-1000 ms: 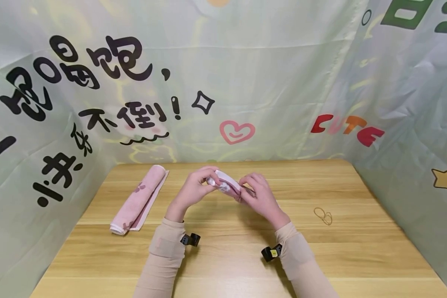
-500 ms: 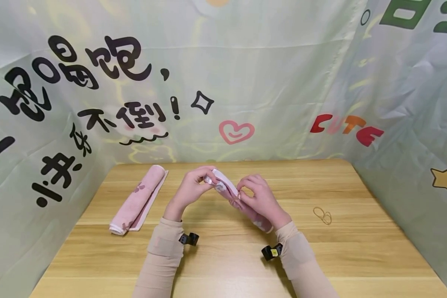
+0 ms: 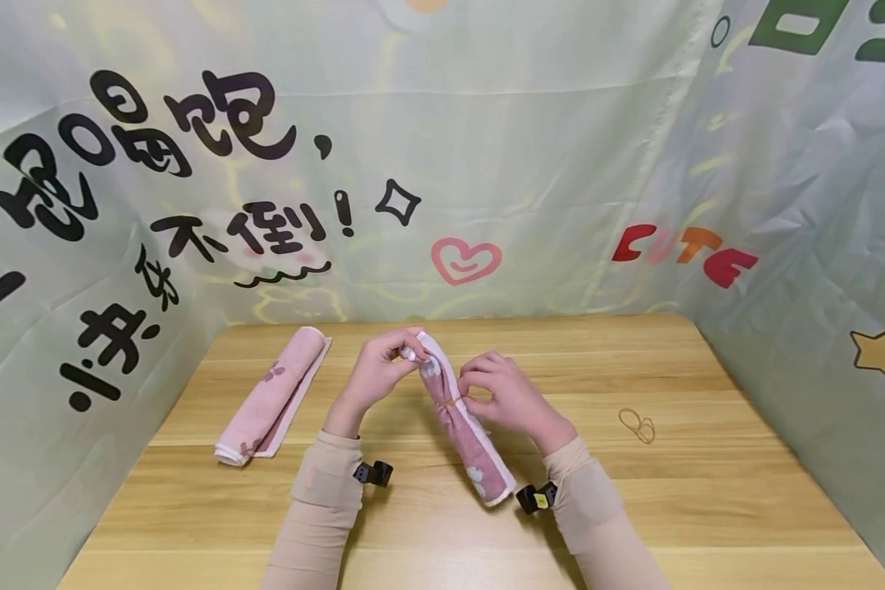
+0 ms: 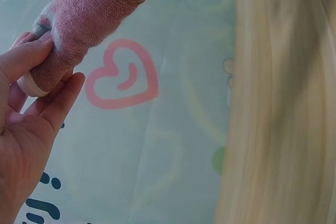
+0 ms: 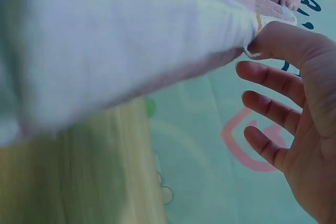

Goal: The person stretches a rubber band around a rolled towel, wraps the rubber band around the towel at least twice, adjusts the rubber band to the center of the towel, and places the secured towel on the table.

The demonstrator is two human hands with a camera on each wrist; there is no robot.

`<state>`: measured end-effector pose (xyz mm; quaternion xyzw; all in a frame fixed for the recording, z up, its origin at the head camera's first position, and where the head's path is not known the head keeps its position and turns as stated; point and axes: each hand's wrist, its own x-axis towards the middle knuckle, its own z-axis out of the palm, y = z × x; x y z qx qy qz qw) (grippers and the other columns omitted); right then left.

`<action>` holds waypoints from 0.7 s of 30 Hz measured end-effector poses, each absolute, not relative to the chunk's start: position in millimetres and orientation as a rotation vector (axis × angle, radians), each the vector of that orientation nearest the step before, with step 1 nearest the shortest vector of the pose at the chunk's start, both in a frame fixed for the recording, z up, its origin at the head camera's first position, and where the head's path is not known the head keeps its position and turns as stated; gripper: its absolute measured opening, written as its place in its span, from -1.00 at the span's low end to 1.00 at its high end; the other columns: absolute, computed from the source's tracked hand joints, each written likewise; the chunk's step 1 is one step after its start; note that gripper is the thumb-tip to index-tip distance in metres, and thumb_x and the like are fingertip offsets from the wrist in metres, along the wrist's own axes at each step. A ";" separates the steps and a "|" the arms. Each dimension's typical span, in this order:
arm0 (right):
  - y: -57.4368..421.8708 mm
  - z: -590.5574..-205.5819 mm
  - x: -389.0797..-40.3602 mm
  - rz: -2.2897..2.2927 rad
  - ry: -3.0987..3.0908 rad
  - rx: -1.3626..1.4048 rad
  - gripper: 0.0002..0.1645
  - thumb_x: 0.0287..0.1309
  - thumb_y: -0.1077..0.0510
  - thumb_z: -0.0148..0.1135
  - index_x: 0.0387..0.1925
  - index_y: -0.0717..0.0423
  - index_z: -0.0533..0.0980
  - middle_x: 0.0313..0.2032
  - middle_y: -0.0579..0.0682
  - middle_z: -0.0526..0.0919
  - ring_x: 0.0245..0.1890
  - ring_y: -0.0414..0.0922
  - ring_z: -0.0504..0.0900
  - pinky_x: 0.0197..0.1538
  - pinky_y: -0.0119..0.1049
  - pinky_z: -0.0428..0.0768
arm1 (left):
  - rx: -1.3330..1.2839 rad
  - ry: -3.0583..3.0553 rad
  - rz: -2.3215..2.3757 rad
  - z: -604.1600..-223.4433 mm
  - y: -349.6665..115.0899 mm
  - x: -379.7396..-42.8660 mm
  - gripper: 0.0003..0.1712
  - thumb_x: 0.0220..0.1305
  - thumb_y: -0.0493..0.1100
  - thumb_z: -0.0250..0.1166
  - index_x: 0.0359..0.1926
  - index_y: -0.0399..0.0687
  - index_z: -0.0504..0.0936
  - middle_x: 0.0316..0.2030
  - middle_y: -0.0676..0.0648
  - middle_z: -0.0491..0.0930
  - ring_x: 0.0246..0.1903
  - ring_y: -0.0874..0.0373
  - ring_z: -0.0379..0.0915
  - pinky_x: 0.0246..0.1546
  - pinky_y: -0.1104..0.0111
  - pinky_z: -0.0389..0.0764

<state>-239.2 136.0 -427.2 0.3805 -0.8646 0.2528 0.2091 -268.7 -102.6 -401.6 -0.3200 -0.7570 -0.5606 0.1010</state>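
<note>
A rolled pink towel (image 3: 463,434) with white edges and pale flowers hangs slanted between the hands, cinched near its middle by a rubber band (image 3: 450,402). My left hand (image 3: 378,370) pinches the towel's far upper end between thumb and fingers; the left wrist view shows that end of the towel (image 4: 58,51) in its grip. At the band, my right hand (image 3: 507,393) has thumb and index finger close together on the towel's edge. In the right wrist view a digit meets the rubber band (image 5: 258,20), the other fingers are spread apart, and the pinch point is partly hidden.
Another rolled pink towel (image 3: 276,393) lies at the left of the wooden table (image 3: 678,508), its white-edged flap loose. Loose rubber bands (image 3: 637,426) rest on the right side. A printed curtain (image 3: 546,164) encloses the table's back and sides.
The held towel has swung from behind the right hand to a steeper slant, its lower end now towards me. Its band has come into view. The left hand keeps its grip, nearly still.
</note>
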 end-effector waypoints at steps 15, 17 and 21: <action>142.6 -422.1 -238.7 0.739 -2.480 0.949 -0.89 0.05 0.21 0.39 -0.39 -0.04 0.60 -0.18 -0.04 0.68 -0.05 -0.01 0.56 0.01 -0.03 0.51 | -0.882 -2.246 -1.621 -401.7 -108.5 -269.5 -0.89 0.13 -0.50 0.31 -0.39 -0.26 0.61 0.06 -0.31 0.61 0.04 -0.10 0.56 -0.17 0.22 0.67; 142.6 -422.0 -238.3 0.750 -2.491 0.903 -0.90 0.07 0.21 0.39 -0.36 -0.04 0.62 -0.17 -0.03 0.67 -0.05 -0.01 0.56 0.05 -0.01 0.51 | -0.876 -2.236 -1.627 -401.6 -107.4 -269.6 -0.89 0.12 -0.50 0.32 -0.39 -0.26 0.61 0.06 -0.32 0.61 0.04 -0.09 0.56 -0.18 0.30 0.66; 143.4 -422.2 -238.1 0.760 -2.502 0.833 -0.92 0.14 0.17 0.34 -0.29 -0.02 0.62 -0.15 -0.02 0.65 -0.05 -0.02 0.56 0.09 -0.02 0.51 | -0.853 -2.225 -1.625 -401.6 -104.4 -270.2 -0.88 0.13 -0.49 0.32 -0.38 -0.24 0.61 0.02 -0.30 0.62 0.00 -0.03 0.56 -0.20 0.48 0.61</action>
